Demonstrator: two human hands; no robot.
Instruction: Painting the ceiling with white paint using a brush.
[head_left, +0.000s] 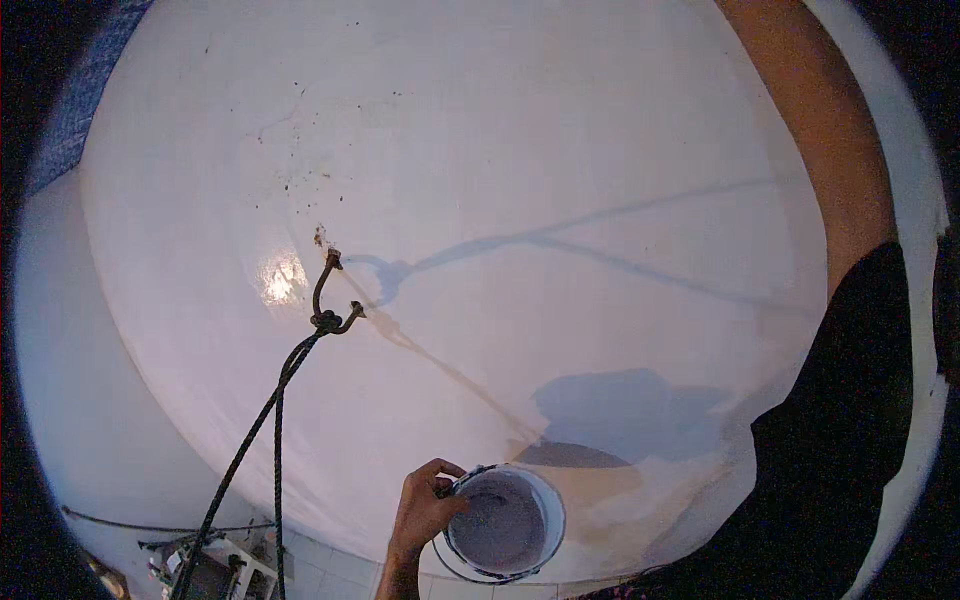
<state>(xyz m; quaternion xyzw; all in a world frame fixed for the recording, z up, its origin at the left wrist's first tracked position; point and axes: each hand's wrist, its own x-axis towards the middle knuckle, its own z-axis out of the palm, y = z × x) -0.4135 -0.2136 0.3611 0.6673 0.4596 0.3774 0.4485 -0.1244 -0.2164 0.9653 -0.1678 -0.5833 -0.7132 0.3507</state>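
My left hand (425, 510) is closed on the rim of a small white bucket (554, 500), with its thumb over the edge. Greyish paint-like liquid (497, 525) shows inside the bucket, and a thin wire handle hangs around its outside. On the right, my right forearm (835, 150) reaches up out of a black sleeve (830, 430) and past the top edge, so the right hand is out of sight. Behind both arms spreads a broad white surface (560, 120), with the shadow of the bucket area falling on it.
A rusty metal hook (318, 290) projects from the white surface, with a dark rope (245, 440) knotted on it and hanging toward the lower left. Dark specks and chips mark the surface above the hook. Assorted objects (215, 570) sit at the lower left, by pale tiles (335, 565).
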